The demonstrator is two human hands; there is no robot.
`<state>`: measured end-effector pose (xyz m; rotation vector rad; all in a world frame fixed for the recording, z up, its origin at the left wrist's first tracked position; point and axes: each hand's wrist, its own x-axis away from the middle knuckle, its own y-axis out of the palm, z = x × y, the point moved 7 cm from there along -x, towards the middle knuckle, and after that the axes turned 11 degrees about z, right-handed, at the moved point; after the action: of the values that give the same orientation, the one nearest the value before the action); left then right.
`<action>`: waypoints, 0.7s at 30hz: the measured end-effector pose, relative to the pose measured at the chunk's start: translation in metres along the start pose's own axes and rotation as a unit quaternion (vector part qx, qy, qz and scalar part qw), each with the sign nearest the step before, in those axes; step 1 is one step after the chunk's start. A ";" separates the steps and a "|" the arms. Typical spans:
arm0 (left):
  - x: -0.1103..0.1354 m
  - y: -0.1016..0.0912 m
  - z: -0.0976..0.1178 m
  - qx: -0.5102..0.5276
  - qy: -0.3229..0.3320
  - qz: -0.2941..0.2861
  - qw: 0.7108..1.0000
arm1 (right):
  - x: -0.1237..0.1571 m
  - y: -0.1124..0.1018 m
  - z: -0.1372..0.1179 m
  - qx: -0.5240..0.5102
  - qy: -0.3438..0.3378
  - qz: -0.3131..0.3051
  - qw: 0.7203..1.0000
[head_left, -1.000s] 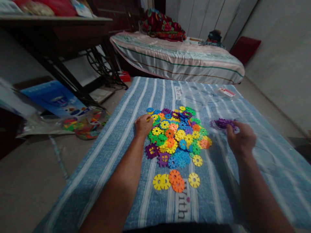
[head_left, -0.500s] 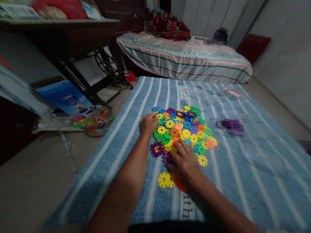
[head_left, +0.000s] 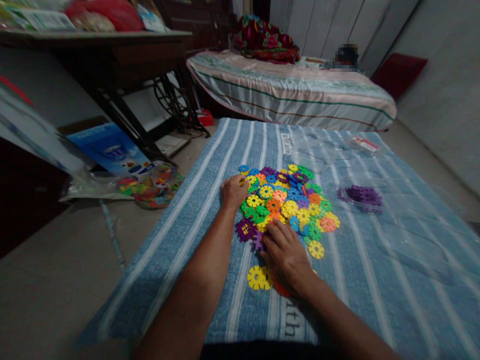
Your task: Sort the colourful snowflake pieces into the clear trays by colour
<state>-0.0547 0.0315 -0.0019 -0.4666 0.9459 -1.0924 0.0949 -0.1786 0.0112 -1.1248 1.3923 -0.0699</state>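
Observation:
A heap of colourful plastic interlocking discs (head_left: 288, 202) lies on a blue striped cloth (head_left: 375, 270). My left hand (head_left: 233, 190) rests curled at the heap's left edge, fingers closed on a yellow piece. My right hand (head_left: 285, 255) lies palm down over the heap's near edge, fingers spread on the pieces beside a purple square piece (head_left: 245, 229). Yellow discs (head_left: 258, 277) lie just left of its wrist and an orange one is partly hidden under it. A small pile of purple pieces (head_left: 362, 196) sits apart at the right on clear plastic.
A bag of more coloured pieces (head_left: 150, 187) and a blue box (head_left: 112, 152) lie on the floor at the left. A dark table (head_left: 112, 55) stands at the back left, and a bed (head_left: 292, 92) with a striped cover lies beyond the cloth.
My right hand left the purple pile at the right and came down on the near edge of the heap. My left hand has stayed at the heap's left edge.

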 end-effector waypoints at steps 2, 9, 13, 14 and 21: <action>0.000 0.000 0.000 0.001 0.000 0.001 1.000 | -0.002 -0.006 -0.001 -0.024 -0.004 0.039 0.999; 0.000 0.001 -0.001 0.007 -0.001 0.004 1.000 | -0.017 -0.035 0.009 -0.134 0.053 0.094 0.985; 0.000 0.001 -0.001 0.005 -0.004 0.005 1.000 | -0.025 -0.055 0.044 -0.135 0.127 0.108 0.977; 0.000 0.001 -0.001 0.006 -0.005 0.004 1.000 | -0.026 -0.062 0.057 -0.119 0.141 0.115 0.976; 0.000 -0.001 0.000 0.009 -0.006 0.004 1.000 | -0.039 -0.149 0.174 0.165 0.190 0.223 0.942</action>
<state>-0.0552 0.0312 -0.0009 -0.4534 0.9256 -1.0900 0.3050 -0.1313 0.0988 -0.5122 1.8731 -0.1941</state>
